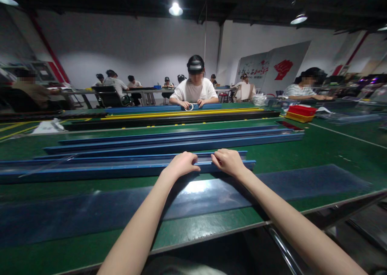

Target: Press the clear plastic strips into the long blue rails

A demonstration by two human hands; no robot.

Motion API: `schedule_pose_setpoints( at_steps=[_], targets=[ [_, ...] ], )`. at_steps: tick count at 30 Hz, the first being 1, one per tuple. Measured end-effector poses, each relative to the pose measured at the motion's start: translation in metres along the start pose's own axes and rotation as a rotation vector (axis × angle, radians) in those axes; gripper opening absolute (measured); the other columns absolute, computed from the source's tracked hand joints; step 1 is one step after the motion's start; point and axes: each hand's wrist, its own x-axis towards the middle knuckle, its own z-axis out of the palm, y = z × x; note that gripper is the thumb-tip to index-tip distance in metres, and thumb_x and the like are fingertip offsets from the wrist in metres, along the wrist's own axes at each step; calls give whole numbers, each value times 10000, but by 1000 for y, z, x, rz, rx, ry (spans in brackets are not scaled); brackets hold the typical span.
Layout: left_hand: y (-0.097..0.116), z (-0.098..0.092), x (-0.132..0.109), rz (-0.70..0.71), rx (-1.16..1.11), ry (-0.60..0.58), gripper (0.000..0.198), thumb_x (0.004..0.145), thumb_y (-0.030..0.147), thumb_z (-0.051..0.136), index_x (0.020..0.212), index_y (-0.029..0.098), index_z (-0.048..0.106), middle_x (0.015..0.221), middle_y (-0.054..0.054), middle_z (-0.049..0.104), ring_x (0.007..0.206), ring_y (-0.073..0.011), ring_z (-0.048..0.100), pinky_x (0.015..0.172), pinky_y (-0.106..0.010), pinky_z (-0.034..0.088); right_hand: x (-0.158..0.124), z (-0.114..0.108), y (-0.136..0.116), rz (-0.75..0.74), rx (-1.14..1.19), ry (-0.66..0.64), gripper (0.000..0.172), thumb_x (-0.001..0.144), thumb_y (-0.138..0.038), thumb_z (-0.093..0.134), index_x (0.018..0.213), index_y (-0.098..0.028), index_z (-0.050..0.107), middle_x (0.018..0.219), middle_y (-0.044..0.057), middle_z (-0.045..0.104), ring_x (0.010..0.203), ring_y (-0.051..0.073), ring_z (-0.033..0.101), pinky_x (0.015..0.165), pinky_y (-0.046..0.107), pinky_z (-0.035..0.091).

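A long blue channel [121, 171] with raised side walls lies crosswise in front of me on the green table. My left hand [183, 163] is closed over the near wall of this channel, fingers curled inward and thumb low on the near side. Just to the right, near the channel's right end, my right hand [228, 161] is bent into a closed grip at the same wall; its fingertips are partly hidden. Clear film [65, 162] shows at the channel's left part. Under my forearms a wide transparent sheet [211, 194] lies flat, reflecting light.
More blue channels [181, 140] lie beyond mine, then black and yellow lengths [193, 114]. A red and yellow bin [300, 113] stands at the right. Opposite, a co-worker [195, 89] handles a white ring-shaped roll [189, 107]. The table's near edge [211, 236] runs below my arms.
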Motion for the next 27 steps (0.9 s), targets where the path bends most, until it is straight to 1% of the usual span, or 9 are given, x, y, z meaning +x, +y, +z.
schedule_pose_setpoints(
  at_steps=[4, 8, 14, 22, 27],
  targets=[
    [-4, 3, 3, 24, -91, -9, 170, 666, 348, 612, 679, 186, 563, 666, 6, 581, 621, -133, 514, 532, -220, 319, -5, 2, -4, -10, -12, 15, 369, 868, -286, 353, 623, -160, 599, 613, 42, 615, 574, 111, 497, 536, 262, 210],
    [-9, 5, 4, 14, -170, -26, 206, 652, 374, 612, 655, 181, 538, 646, 14, 549, 612, -130, 488, 532, -221, 312, -12, 1, -5, -26, -6, 11, 339, 870, -291, 373, 643, -161, 588, 642, 37, 616, 604, 114, 506, 554, 259, 222],
    [-16, 6, 5, -7, -264, -58, 251, 625, 408, 620, 657, 179, 523, 648, 21, 537, 625, -132, 480, 548, -221, 313, -14, 1, -5, -45, 0, 13, 356, 877, -323, 373, 640, -158, 581, 642, 37, 606, 615, 117, 509, 565, 253, 234],
    [-18, 4, 7, -35, -322, -96, 271, 583, 409, 644, 641, 179, 513, 614, 37, 515, 604, -126, 464, 534, -224, 304, -19, 3, -1, -62, 31, 47, 368, 862, -411, 406, 646, -161, 567, 656, 38, 594, 640, 130, 512, 576, 244, 262],
    [-17, 4, 7, -48, -313, -86, 283, 581, 417, 647, 621, 179, 499, 599, 36, 511, 592, -128, 461, 525, -228, 295, -24, 3, 5, -62, 67, 57, 369, 851, -454, 421, 668, -165, 560, 689, 44, 596, 673, 139, 514, 593, 238, 287]
  ],
)
